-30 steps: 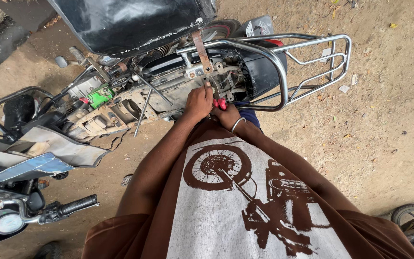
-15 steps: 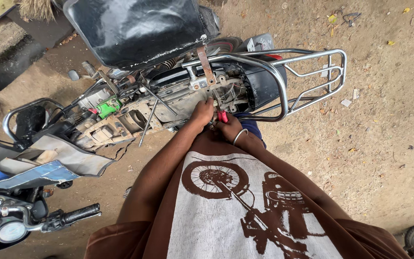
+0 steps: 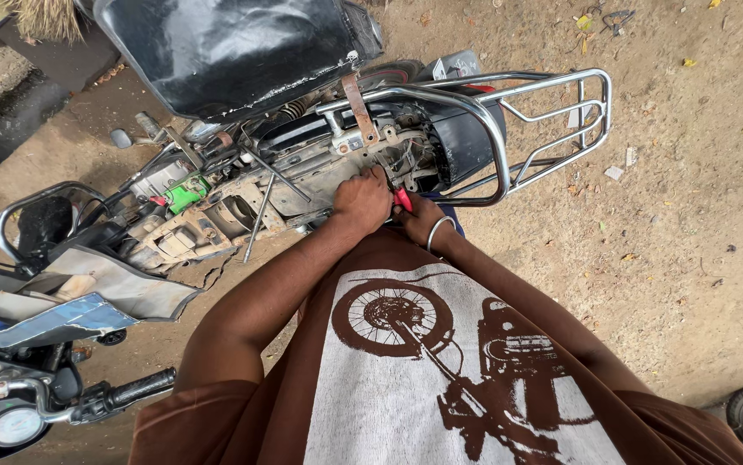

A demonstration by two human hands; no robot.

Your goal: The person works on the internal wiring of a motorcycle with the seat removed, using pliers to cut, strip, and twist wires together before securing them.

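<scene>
Red-handled tool (image 3: 402,200) upright between hands (image 3: 388,207)

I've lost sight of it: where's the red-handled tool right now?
In the head view, the red-handled tool sits just right of centre, between the left hand and right hand, against the motorcycle frame below the raised seat.

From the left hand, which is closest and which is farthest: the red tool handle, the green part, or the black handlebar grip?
Counting from the left hand:
1. Red tool handle, touching its right side.
2. Green part, off to its left on the stripped motorcycle frame.
3. Black handlebar grip, farthest, at the lower left.
</scene>
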